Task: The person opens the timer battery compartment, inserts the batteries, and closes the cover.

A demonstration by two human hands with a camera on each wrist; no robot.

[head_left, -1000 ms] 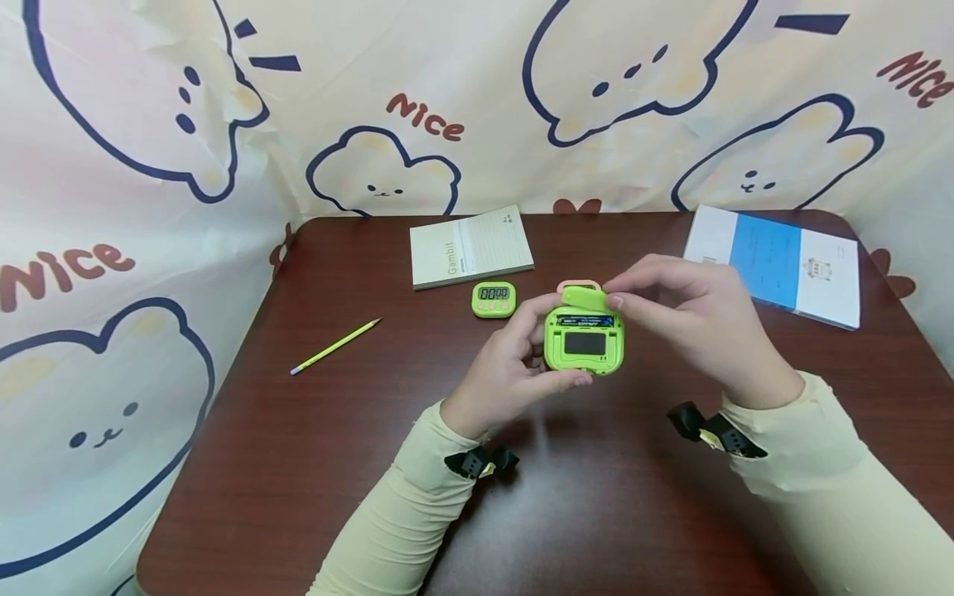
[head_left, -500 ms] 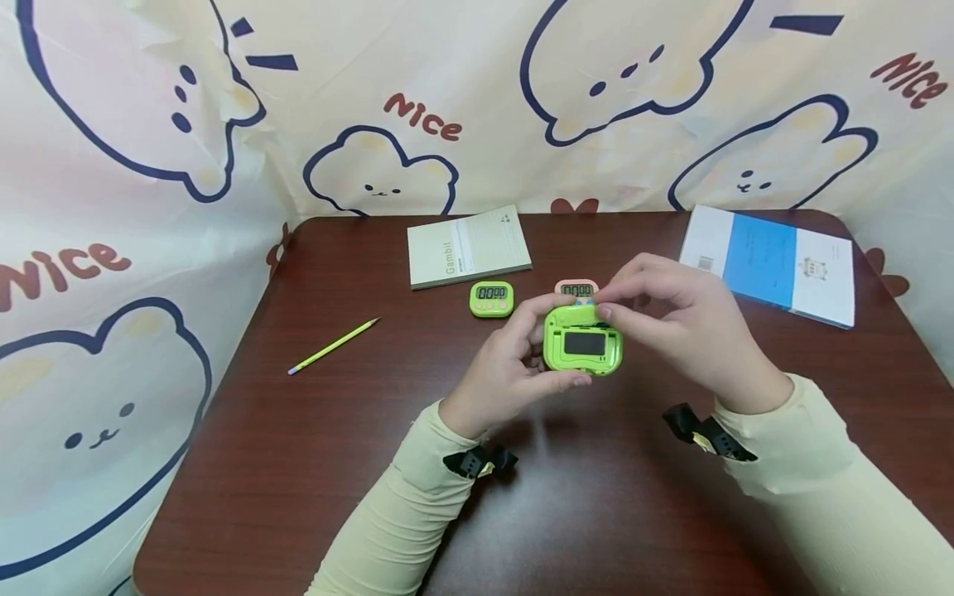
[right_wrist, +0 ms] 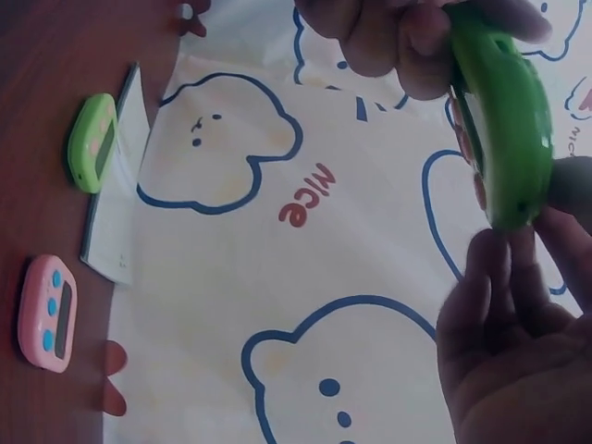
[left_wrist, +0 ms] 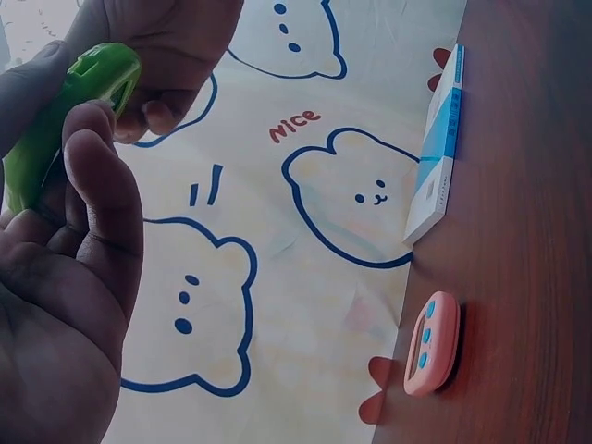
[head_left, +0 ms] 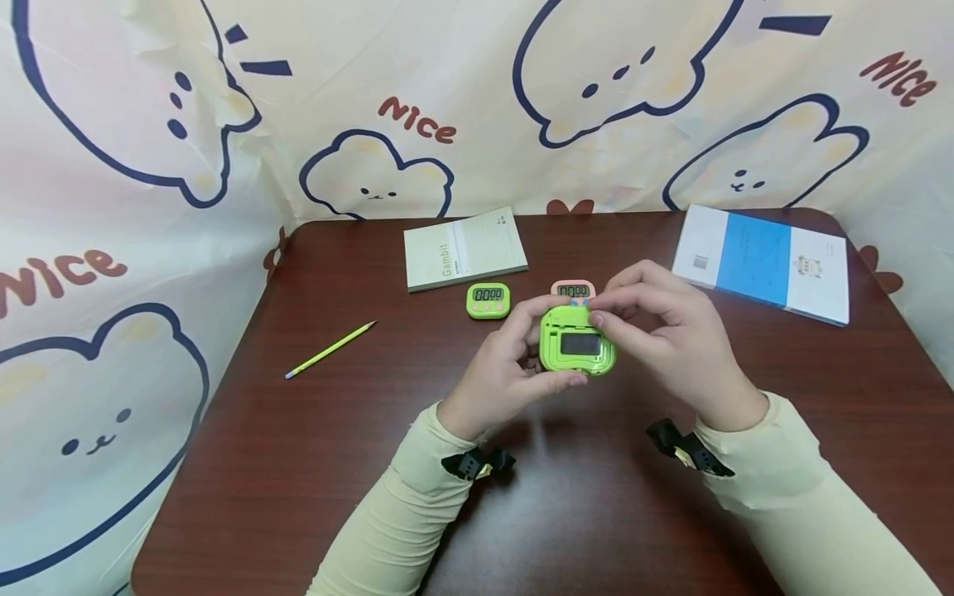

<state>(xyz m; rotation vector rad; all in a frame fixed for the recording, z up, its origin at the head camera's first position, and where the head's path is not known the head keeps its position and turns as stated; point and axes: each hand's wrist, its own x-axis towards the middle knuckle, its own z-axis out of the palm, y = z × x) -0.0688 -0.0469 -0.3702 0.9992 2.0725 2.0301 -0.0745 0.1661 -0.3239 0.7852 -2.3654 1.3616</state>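
My left hand (head_left: 495, 372) grips a green digital timer (head_left: 577, 360) by its left side, fingers along the top and thumb at the bottom edge. Its back, with a dark rectangle in it, faces the head camera. The green battery cover (head_left: 564, 316) lies over the battery slot near the top. At the cover's right end my right hand (head_left: 671, 339) pinches with thumb and fingertips; they hide that corner. Whether the cover is fully seated I cannot tell. In the right wrist view the timer (right_wrist: 504, 120) appears edge-on between both hands.
A pink timer (head_left: 572, 289) stands just behind the hands, with a second green timer (head_left: 488, 300) to its left. Farther back lie a pale notebook (head_left: 465, 250) and a blue-and-white book (head_left: 760, 263). A yellow-green pencil (head_left: 330, 350) is at the left.
The battery cover, tilted up with a battery visible below it, has come down over the slot. My right hand has moved slightly left and the pink timer behind shows more.
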